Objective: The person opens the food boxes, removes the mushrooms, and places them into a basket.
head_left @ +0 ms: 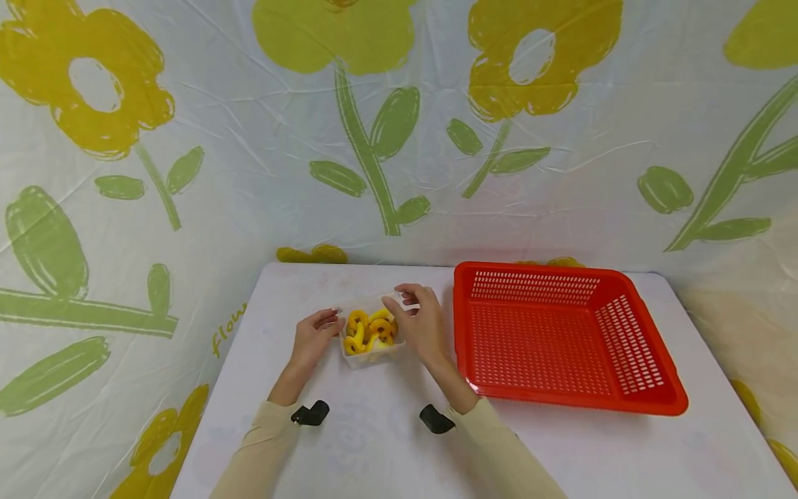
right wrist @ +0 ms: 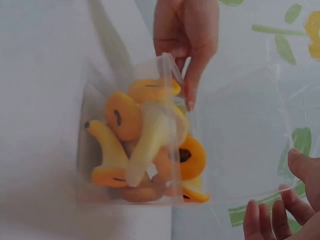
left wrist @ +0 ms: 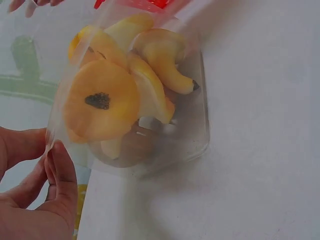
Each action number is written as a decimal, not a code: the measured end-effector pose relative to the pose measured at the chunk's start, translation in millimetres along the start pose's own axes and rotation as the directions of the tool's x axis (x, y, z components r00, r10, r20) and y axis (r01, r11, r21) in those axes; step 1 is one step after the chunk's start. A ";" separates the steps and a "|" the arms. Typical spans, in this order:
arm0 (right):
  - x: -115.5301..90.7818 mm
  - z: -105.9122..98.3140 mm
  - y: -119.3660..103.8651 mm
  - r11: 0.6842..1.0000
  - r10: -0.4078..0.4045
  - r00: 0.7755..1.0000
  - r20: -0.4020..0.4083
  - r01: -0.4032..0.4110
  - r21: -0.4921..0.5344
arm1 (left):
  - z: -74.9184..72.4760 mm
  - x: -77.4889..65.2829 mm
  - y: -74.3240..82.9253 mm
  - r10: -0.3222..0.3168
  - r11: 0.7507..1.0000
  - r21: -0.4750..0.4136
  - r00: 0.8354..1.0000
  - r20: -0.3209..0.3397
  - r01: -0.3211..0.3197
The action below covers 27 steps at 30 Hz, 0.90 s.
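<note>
desk (head_left: 361,450) | red perforated basket (head_left: 573,403), toward far right corner | clear plastic box (head_left: 374,357), near far edge, left of basket | lid (right wrist: 240,135), standing open | left hand (head_left: 312,339) pinching box edge, right hand (head_left: 424,322) pinching lid edge; best steady box, swing lid gently | yellow curved pieces (right wrist: 152,140), inside; should sit below rim

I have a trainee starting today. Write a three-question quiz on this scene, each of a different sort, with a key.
1. True or false: the yellow, curved pieces lie inside the clear, rectangular plastic box.
2. In the head view, where does the red, rectangular, perforated plastic basket stand from the box? (a) to its left (b) to its right (c) underneath it
3. Count: how many of the person's bare hands are at the box?

Key:
1. True.
2. b.
3. Two: the left hand at its left side, the right hand at its right.
</note>
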State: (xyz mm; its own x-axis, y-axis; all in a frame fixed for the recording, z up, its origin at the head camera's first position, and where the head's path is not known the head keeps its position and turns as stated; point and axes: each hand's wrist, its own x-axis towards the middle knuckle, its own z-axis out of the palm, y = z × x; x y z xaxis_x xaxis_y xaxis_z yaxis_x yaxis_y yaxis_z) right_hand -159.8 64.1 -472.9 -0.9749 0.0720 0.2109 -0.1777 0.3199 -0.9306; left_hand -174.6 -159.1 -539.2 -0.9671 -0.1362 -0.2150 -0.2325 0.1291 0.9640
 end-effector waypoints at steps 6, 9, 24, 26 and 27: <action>18.0 0.4 -3.4 1.000 0.027 0.999 0.029 -0.027 0.002 | -1.4 -0.2 1.7 -0.010 1.000 -0.008 1.000 0.005 0.010; 26.9 1.8 -4.2 0.999 0.033 0.999 0.038 -0.034 0.015 | -0.8 -0.5 2.7 -0.016 1.000 -0.010 1.000 0.001 0.016; 68.9 19.9 11.6 0.992 -0.112 0.993 -0.025 0.110 -0.067 | 3.7 0.5 3.4 -0.033 0.994 -0.104 0.999 -0.035 0.029; 70.4 22.4 15.5 0.994 -0.083 0.996 -0.015 0.081 -0.073 | 4.6 0.3 3.3 -0.032 0.994 -0.107 0.999 -0.038 0.027; 71.1 23.6 17.5 0.995 -0.066 0.998 -0.009 0.065 -0.072 | 4.8 0.2 3.0 -0.028 0.994 -0.105 0.999 -0.040 0.024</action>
State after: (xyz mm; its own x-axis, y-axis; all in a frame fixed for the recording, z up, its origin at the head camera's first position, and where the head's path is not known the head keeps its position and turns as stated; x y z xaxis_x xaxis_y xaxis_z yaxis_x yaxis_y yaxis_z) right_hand -235.4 52.5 -481.2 -0.9597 0.0596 0.2748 -0.2308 0.3913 -0.8909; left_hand -176.0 -154.0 -537.2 -0.9552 -0.1786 -0.2360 -0.2437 0.0222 0.9696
